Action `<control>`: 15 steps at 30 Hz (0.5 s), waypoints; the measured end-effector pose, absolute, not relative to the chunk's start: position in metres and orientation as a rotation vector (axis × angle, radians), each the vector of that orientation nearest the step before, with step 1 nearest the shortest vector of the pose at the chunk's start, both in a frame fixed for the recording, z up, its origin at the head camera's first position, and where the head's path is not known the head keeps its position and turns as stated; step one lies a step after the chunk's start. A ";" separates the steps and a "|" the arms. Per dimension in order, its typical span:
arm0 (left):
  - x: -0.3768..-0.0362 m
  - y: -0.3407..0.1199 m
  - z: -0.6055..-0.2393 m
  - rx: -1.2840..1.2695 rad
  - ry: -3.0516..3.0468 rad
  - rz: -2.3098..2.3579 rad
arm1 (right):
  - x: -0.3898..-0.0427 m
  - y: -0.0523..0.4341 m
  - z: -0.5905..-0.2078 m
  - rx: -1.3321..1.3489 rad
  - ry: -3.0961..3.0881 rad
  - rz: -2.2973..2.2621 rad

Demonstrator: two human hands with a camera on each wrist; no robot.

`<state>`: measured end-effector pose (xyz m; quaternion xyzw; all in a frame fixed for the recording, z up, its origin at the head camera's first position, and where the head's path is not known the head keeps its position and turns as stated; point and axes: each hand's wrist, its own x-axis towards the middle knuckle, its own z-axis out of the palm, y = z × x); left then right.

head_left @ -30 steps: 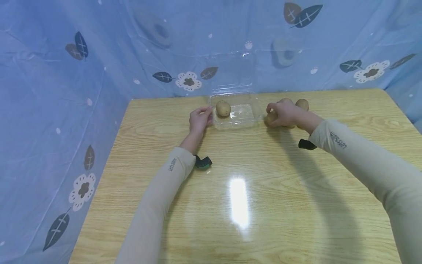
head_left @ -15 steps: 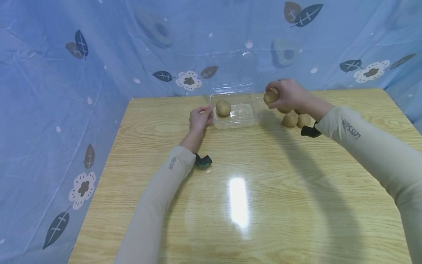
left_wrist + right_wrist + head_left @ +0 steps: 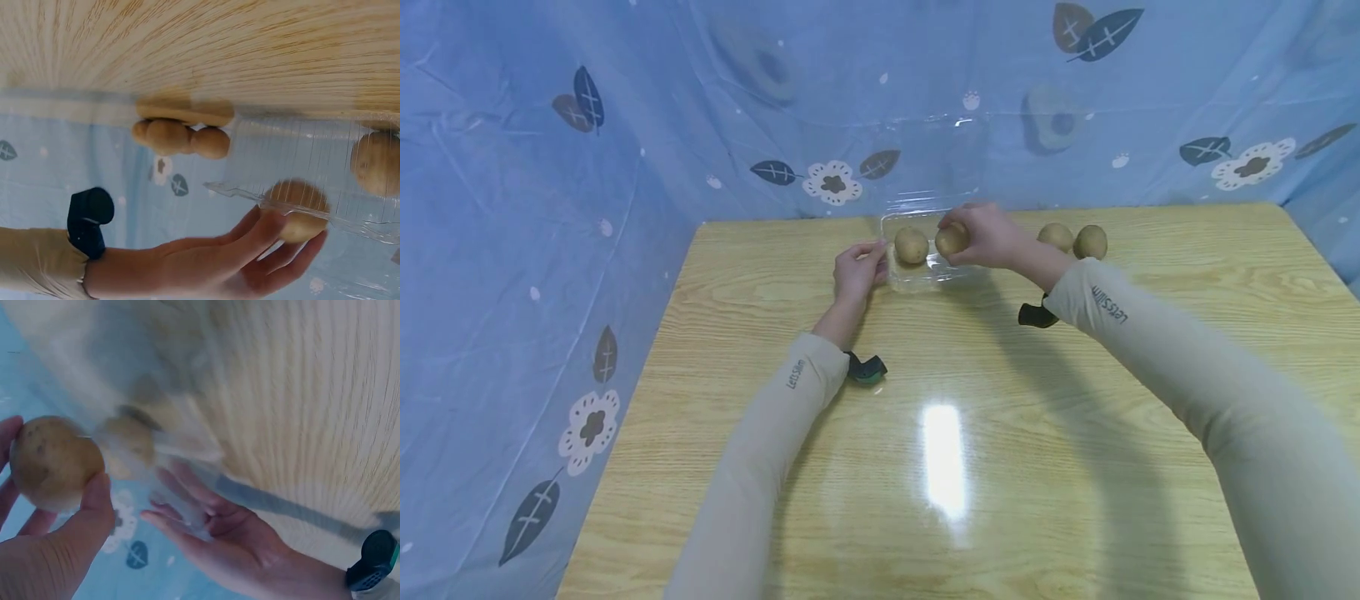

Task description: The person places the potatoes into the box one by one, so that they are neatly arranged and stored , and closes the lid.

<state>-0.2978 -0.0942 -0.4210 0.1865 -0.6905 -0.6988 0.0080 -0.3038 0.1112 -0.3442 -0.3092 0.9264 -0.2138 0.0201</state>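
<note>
Head view high, looking forward and down over the table (image 3: 1000, 467), both wrist views low and close, tilted, all sharing the clear tray (image 3: 925, 279) (image 3: 350, 162) and its potato (image 3: 912, 246) (image 3: 130, 447).

Glossy wood table (image 3: 1000, 467), seemingly clear plastic tray (image 3: 917, 279).

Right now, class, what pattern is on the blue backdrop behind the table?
The blue backdrop has white flowers and dark leaves, clearest in the head view.

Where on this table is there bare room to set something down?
The near half of the table, between the sleeves, is bare, as is the far-left corner. It is crowded at the far edge: clear tray, both hands, two loose potatoes.
</note>
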 end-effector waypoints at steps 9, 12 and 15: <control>-0.293 -0.093 -0.420 0.553 -2.142 -2.222 | -0.310 0.090 -0.369 -0.880 2.769 -0.847; -0.294 -0.094 -0.419 0.558 -2.120 -2.235 | -0.312 0.085 -0.369 -0.849 2.747 -0.897; -0.294 -0.096 -0.418 0.567 -2.122 -2.236 | -0.312 0.077 -0.367 -0.810 2.713 -0.922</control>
